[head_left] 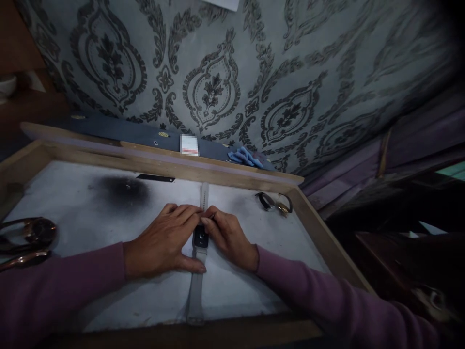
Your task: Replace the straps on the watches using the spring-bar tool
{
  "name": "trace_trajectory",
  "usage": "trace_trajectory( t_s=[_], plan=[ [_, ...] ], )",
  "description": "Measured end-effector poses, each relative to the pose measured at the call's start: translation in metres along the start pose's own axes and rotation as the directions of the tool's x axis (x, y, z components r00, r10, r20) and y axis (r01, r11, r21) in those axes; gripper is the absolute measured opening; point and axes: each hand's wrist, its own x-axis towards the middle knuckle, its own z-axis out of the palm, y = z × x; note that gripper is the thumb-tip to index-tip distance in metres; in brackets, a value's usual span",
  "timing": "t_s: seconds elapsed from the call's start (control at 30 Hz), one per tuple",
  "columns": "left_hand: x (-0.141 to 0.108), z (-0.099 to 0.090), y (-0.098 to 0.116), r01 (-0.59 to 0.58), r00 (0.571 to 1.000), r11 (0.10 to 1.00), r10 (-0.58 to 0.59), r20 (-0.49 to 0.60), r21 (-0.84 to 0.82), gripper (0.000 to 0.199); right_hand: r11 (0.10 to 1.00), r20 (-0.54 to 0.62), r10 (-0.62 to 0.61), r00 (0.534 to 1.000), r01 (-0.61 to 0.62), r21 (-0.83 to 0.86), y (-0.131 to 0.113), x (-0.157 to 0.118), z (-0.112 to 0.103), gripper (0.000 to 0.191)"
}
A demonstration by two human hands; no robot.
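A smartwatch (200, 237) with a dark rectangular face lies flat on the white surface. Its pale grey strap (196, 295) is stretched out toward me and away from me. My left hand (163, 242) grips it from the left, thumb on the near strap and fingertips at the far end of the case. At that same far end, my right hand (230, 235) is closed in a pinch, fingertips touching the strap joint. Something thin and dark shows between its fingers, too small to name.
A raised wooden rim (323, 232) surrounds the white surface. Watches (39, 231) lie at the left, another watch (269, 201) at the right. A flat black strip (156, 178) is near the back rim. Beyond are a blue cloth (245, 156) and a small white box (189, 145).
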Motion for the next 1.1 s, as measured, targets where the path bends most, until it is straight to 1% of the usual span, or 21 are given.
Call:
trace_trajectory(
  t_s=[0.1, 0.17, 0.23, 0.27, 0.37, 0.43, 0.5, 0.53, 0.6, 0.67, 0.73, 0.83, 0.87, 0.93, 1.0, 1.07, 1.1],
  plan=[
    [0.000, 0.002, -0.002, 0.017, 1.000, 1.000, -0.017, -0.023, -0.001, 0.074, 0.979, -0.015, 0.155, 0.988, -0.151, 0.140, 0.002, 0.001, -0.001, 0.026],
    [0.000, 0.003, -0.003, 0.025, 0.999, 0.999, -0.025, -0.039, -0.022, 0.077, 0.926, -0.024, 0.279, 0.960, -0.262, 0.272, 0.004, 0.001, -0.001, 0.031],
    [0.000, 0.002, -0.003, 0.028, 0.998, 0.997, -0.031, -0.048, -0.071, 0.076, 0.870, -0.040, 0.366, 0.930, -0.326, 0.371, 0.007, 0.002, -0.001, 0.035],
    [0.001, 0.001, -0.003, 0.029, 0.998, 0.994, -0.034, -0.051, -0.104, 0.074, 0.856, -0.045, 0.386, 0.921, -0.339, 0.391, 0.008, 0.002, -0.001, 0.038],
    [0.004, -0.005, -0.002, 0.054, 0.996, 0.972, -0.068, -0.053, -0.227, 0.060, 0.852, -0.028, 0.386, 0.922, -0.345, 0.393, 0.006, 0.003, -0.001, 0.045],
    [0.008, -0.008, -0.002, 0.097, 0.991, 0.932, -0.124, -0.055, -0.349, 0.041, 0.835, -0.006, 0.400, 0.916, -0.362, 0.415, 0.005, 0.004, -0.001, 0.047],
    [0.013, -0.008, -0.002, 0.136, 0.979, 0.845, -0.193, -0.058, -0.518, 0.022, 0.788, 0.008, 0.442, 0.897, -0.393, 0.473, 0.003, 0.004, -0.001, 0.047],
    [0.015, -0.007, -0.004, 0.146, 0.971, 0.782, -0.231, -0.063, -0.606, 0.017, 0.762, 0.012, 0.465, 0.885, -0.407, 0.503, 0.003, 0.005, 0.000, 0.047],
    [0.020, -0.002, -0.007, 0.164, 0.941, 0.663, -0.327, -0.085, -0.731, 0.015, 0.726, 0.015, 0.493, 0.870, -0.421, 0.544, 0.004, 0.007, 0.000, 0.048],
    [0.023, 0.002, -0.011, 0.178, 0.899, 0.592, -0.423, -0.115, -0.786, 0.014, 0.716, 0.017, 0.501, 0.866, -0.425, 0.554, 0.006, 0.008, 0.001, 0.048],
    [0.024, 0.005, -0.015, 0.191, 0.873, 0.576, -0.470, -0.131, -0.795, 0.014, 0.714, 0.013, 0.503, 0.864, -0.425, 0.556, 0.006, 0.008, 0.001, 0.044],
    [0.024, 0.002, -0.016, 0.198, 0.855, 0.578, -0.497, -0.149, -0.792, 0.014, 0.707, 0.023, 0.517, 0.856, -0.441, 0.553, 0.004, 0.008, 0.003, 0.039],
    [0.024, 0.000, -0.015, 0.193, 0.849, 0.578, -0.503, -0.160, -0.793, 0.015, 0.701, 0.035, 0.527, 0.849, -0.458, 0.546, 0.003, 0.008, 0.003, 0.040],
    [0.024, -0.005, -0.011, 0.177, 0.839, 0.582, -0.511, -0.187, -0.794, 0.016, 0.689, 0.091, 0.548, 0.832, -0.510, 0.515, -0.001, 0.008, 0.003, 0.045],
    [0.024, -0.010, -0.006, 0.152, 0.823, 0.588, -0.520, -0.228, -0.795, 0.018, 0.674, 0.181, 0.543, 0.820, -0.554, 0.488, -0.007, 0.009, 0.002, 0.045],
    [0.024, -0.016, 0.000, 0.120, 0.808, 0.590, -0.525, -0.266, -0.799, 0.023, 0.659, 0.257, 0.514, 0.818, -0.569, 0.492, -0.013, 0.009, 0.001, 0.044],
    [0.023, -0.018, 0.003, 0.108, 0.808, 0.595, -0.519, -0.279, -0.796, 0.027, 0.652, 0.276, 0.498, 0.822, -0.564, 0.507, -0.016, 0.009, 0.001, 0.044]
  ],
)
